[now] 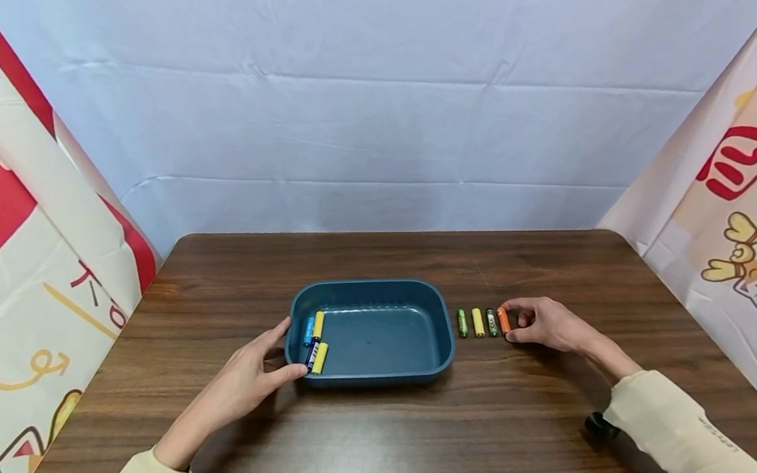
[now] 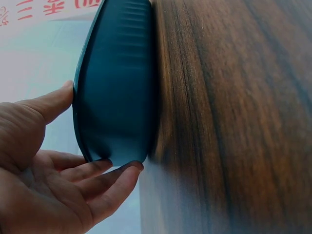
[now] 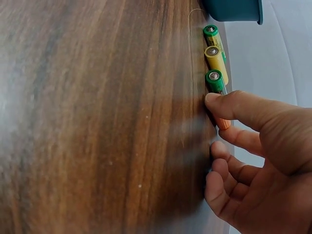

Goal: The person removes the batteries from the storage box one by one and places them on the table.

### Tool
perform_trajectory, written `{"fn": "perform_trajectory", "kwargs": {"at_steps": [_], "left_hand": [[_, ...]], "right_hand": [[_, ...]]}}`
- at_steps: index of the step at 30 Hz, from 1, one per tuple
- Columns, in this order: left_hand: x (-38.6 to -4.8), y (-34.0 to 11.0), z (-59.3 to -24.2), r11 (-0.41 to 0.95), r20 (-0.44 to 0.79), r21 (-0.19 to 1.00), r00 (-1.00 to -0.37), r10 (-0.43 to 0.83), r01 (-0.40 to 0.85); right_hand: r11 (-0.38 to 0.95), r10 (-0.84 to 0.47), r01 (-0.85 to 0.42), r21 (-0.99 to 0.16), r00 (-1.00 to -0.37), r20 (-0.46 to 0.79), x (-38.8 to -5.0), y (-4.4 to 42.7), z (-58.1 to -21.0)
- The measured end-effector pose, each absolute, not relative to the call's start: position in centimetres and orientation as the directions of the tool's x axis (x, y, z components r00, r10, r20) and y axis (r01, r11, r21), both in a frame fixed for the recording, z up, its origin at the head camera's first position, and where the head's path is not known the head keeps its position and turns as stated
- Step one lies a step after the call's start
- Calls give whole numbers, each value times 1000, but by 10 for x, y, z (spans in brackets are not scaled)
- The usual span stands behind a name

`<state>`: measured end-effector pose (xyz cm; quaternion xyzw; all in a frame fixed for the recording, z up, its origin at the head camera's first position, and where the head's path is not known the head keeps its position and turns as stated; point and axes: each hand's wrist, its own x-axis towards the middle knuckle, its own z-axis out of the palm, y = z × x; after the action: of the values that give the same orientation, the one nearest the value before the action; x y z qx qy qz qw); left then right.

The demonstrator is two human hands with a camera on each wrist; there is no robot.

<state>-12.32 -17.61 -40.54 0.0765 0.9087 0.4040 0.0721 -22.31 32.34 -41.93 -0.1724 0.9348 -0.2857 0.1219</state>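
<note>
A blue-green tray (image 1: 376,341) stands on the table with two yellow batteries, a light blue battery (image 1: 308,331) and a dark blue one at its left end. The left hand (image 1: 237,382) touches the tray's left end, thumb at the near corner; in the left wrist view its fingertips rest along the wall. To the tray's right, a green battery (image 1: 462,323), a yellow one (image 1: 477,322) and a dark green one (image 1: 492,322) lie in a row. At the row's right end the right hand (image 1: 549,325) pinches an orange battery (image 1: 504,320) between thumb and finger.
The brown wooden table (image 1: 373,446) carries everything. A pale cloth (image 1: 390,102) hangs behind it, with printed cloths at both sides. Beneath the right sleeve is a small black object (image 1: 601,426).
</note>
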Motion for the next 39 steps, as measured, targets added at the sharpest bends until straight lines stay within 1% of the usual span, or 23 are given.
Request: {"fn": "perform_trajectory", "kwargs": {"at_steps": [8, 23, 29, 33, 36, 39], "left_hand": [[-124, -176, -405, 657, -66, 749, -978, 200, 84], [-124, -176, -405, 657, -79, 751, -977, 200, 74], [-123, -177, -406, 655, -75, 752, -977, 198, 75], [-123, -176, -407, 649, -76, 757, -976, 202, 76], [-124, -176, -407, 646, -77, 760, -977, 201, 73], [-124, -176, -406, 645, -77, 761, -977, 199, 71]], "right_hand": [[765, -380, -232, -601, -916, -129, -221, 322, -418], [781, -364, -208, -589, -918, -157, -221, 322, -419], [770, -378, -220, -599, -913, -150, -220, 323, -416], [758, -391, -266, -595, -916, -87, -216, 323, -410], [740, -394, -319, -592, -919, 3, -214, 318, -402], [721, -372, -340, -603, -925, 77, -211, 304, -390]]}}
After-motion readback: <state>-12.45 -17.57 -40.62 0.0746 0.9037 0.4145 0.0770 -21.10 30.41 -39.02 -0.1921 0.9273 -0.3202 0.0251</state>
